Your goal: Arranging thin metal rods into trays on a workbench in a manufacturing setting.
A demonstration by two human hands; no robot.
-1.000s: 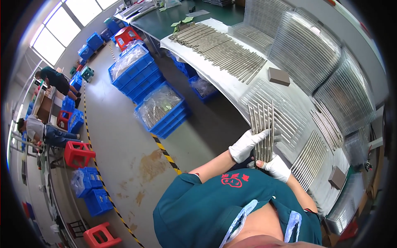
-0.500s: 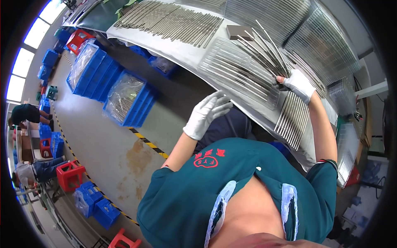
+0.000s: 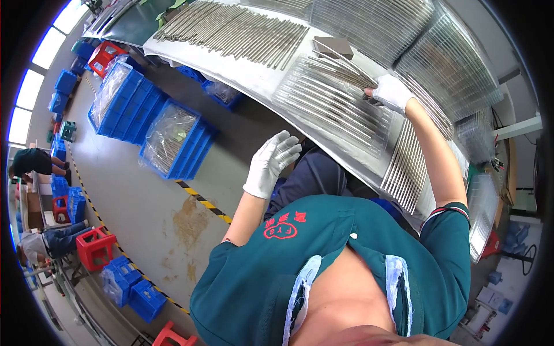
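Observation:
My right hand (image 3: 395, 94), in a white glove with a bare thumb tip, is closed round a bundle of thin metal rods (image 3: 351, 68). The bundle points away to the left, over the far part of a clear plastic tray (image 3: 284, 81). In that tray lies a row of similar silvery rods (image 3: 332, 109). My left hand (image 3: 272, 163), also white-gloved, hangs off the table's front edge with its fingers stretched out and nothing in them.
More rods lie in a wide row (image 3: 234, 32) at the far left and in a group (image 3: 405, 167) at the near right. A brown block (image 3: 333, 47) sits behind the tray. Clear trays (image 3: 450, 69) are stacked at the back right. Blue crates (image 3: 193, 153) stand on the floor.
The rods in my right hand were fanned upward and now lie lower and closer together over the tray. My right hand moved farther away and left; my left hand shifted slightly left.

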